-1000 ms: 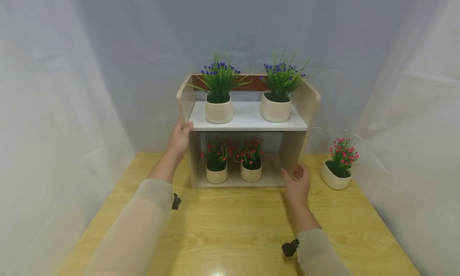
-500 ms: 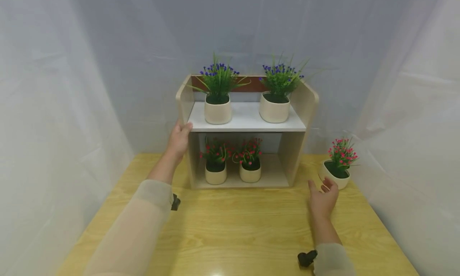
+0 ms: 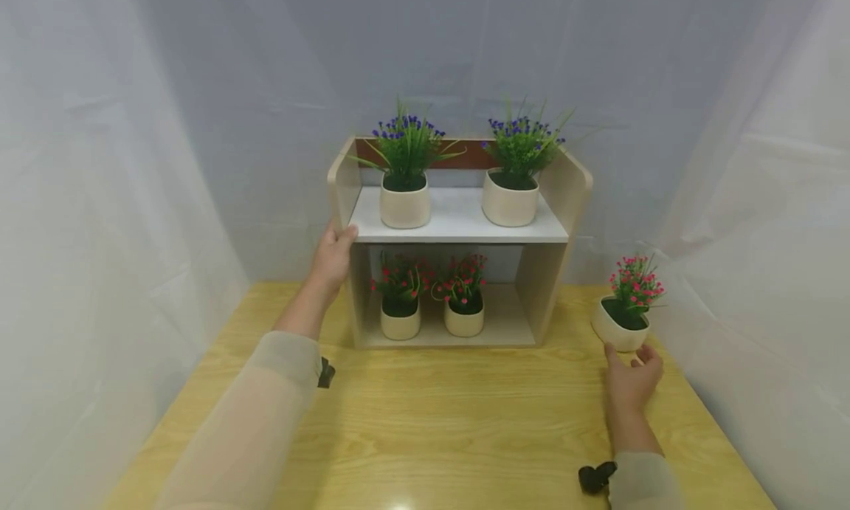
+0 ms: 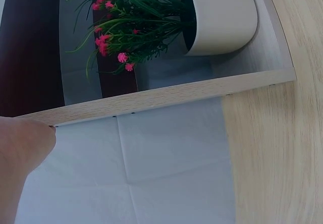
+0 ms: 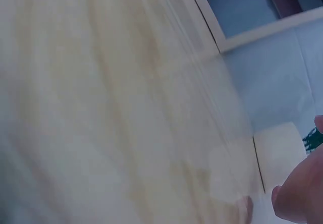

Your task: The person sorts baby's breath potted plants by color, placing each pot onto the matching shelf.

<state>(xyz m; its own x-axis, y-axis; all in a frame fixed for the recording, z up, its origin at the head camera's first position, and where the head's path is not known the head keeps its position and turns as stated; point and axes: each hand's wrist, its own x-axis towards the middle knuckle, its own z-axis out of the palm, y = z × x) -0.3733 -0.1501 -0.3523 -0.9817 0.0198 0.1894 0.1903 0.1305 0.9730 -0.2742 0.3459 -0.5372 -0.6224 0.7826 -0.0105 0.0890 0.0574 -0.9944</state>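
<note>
A small two-tier shelf (image 3: 458, 235) stands at the back of the wooden table (image 3: 425, 421). My left hand (image 3: 330, 263) grips its left side panel, thumb over the front edge; the other fingers are hidden behind the panel. In the left wrist view part of that hand (image 4: 22, 146) shows at the panel edge. To the right of the shelf sits a white pot of pink flowers (image 3: 617, 331). Just in front of that pot is my right hand (image 3: 634, 383), fingers loosely bent and nothing held; whether it touches the pot I cannot tell.
Two pots with purple flowers, a left one (image 3: 405, 206) and a right one (image 3: 510, 200), stand on the upper tier. On the lower tier are two red-flowered pots (image 3: 401, 324). Pale sheeting (image 3: 764, 237) hangs around the table.
My right hand has moved right, from the shelf's lower right side to the front of the lone pink-flowered pot. My left hand has stayed on the side panel.
</note>
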